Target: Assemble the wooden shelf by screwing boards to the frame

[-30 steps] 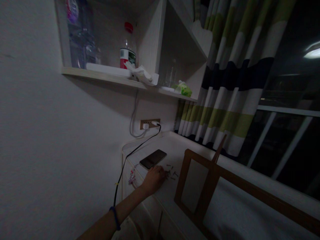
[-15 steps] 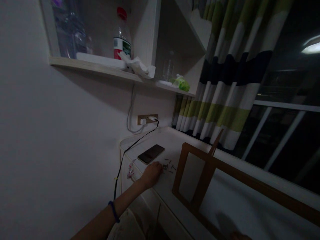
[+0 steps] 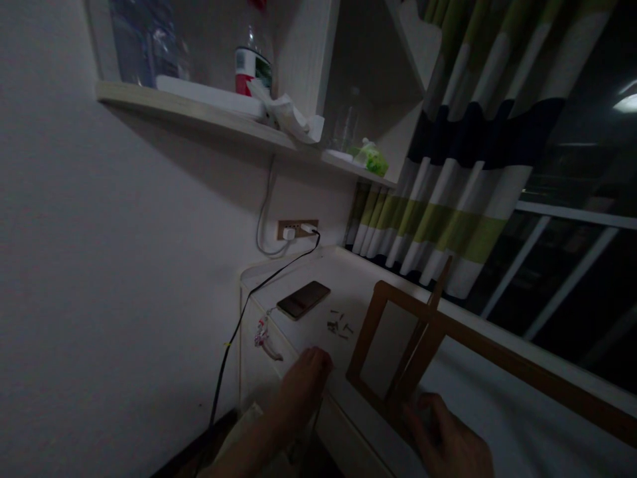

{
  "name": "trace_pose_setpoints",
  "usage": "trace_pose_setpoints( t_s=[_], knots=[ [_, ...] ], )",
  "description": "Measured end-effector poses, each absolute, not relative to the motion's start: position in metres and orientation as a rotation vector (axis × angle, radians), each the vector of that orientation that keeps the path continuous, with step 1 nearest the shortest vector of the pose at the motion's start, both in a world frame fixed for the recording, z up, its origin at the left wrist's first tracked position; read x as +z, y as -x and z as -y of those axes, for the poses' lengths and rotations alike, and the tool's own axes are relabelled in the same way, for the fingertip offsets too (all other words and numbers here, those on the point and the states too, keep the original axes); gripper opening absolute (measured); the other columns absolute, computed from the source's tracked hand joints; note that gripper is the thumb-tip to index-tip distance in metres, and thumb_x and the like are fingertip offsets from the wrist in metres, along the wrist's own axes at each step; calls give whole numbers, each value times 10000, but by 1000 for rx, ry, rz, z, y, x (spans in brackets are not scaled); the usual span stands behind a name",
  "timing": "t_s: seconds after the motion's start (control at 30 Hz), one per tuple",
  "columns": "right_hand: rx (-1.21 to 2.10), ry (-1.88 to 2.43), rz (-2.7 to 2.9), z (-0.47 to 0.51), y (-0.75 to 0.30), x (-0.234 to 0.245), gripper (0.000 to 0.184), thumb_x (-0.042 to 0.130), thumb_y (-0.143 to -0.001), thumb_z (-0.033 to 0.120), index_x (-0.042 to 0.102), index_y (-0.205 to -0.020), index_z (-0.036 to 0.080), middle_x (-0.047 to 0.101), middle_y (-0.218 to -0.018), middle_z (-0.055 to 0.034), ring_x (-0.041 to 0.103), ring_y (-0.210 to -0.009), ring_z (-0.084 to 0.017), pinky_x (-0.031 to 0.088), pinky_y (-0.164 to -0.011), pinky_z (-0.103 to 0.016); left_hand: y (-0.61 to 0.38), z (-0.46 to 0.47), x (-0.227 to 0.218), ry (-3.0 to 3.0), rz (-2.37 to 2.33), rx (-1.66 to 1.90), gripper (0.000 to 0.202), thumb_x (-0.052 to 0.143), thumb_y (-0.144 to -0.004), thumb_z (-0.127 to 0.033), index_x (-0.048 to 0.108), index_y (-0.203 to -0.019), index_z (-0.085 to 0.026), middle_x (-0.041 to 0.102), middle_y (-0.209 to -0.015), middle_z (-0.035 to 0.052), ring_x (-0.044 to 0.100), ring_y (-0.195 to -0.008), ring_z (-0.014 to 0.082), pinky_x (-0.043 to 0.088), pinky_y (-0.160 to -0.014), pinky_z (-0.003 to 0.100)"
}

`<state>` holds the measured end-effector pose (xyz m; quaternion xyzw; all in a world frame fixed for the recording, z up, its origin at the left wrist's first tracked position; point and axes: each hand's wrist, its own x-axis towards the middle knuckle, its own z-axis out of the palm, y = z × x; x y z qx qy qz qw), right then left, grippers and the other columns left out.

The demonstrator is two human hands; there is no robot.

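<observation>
My left hand [image 3: 305, 380] is over the front edge of the desk, near a small pile of loose screws [image 3: 334, 326]. Its fingers are curled together, and anything inside them is hidden. At the lower right, my right hand [image 3: 450, 441] is beside the lower bar of a brown wooden frame [image 3: 367, 332]. Its thumb and index finger are bent and apart, with nothing visible between them. The frame stands on the desk, and a thin upright piece [image 3: 440, 285] rises from its divider.
A dark phone [image 3: 303, 300] with a beaded strap [image 3: 261, 332] lies behind the left hand. A black cable [image 3: 233, 332] runs from the wall socket [image 3: 297, 229] down past the desk [image 3: 343, 265]. Shelves [image 3: 199, 111] with bottles hang above; a striped curtain [image 3: 428, 212] covers part of the window.
My left hand has drawn back from the screws toward the desk's front edge. My right hand has come up into view beside the wooden frame. The view has shifted slightly.
</observation>
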<state>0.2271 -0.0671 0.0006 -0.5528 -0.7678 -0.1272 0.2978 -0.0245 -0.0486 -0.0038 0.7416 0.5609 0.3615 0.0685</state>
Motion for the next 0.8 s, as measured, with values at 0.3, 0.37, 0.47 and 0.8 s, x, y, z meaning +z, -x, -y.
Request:
trace_pose_setpoints(
  t_s=[0.3,0.37,0.47,0.8],
  knots=[
    [-181,1523,1803,51,-198,11,378,445,-733,584,371,-813,222,573,-519,42,565,-398,-143,377,-356,-202,-29,70,-45,-2405,-1484,1160,15,575,-743,-238,568,-754,-231,616,-761,-10,518,-703,153,360,-623,282],
    [-208,1382,1860,50,-203,5,359,445,-751,557,408,-823,206,547,-494,47,541,-380,-122,368,-361,-191,-37,71,-45,-2376,-1500,1118,41,618,-711,-264,587,-726,-242,629,-737,-19,524,-695,157,350,-612,286],
    [-142,1191,1953,47,-213,1,301,469,-779,469,477,-862,180,494,-466,66,477,-354,-81,360,-374,-167,-44,73,-38,-2335,-1534,1040,57,636,-698,-288,606,-710,-242,644,-727,-12,535,-715,170,343,-632,302],
    [115,1114,2409,32,-228,28,326,414,-833,404,544,-1047,196,568,-589,37,557,-533,-100,435,-541,-189,-47,68,-34,-2166,-1463,1066,32,663,-669,-223,640,-670,-246,645,-681,-27,526,-704,150,337,-655,285]
  ],
)
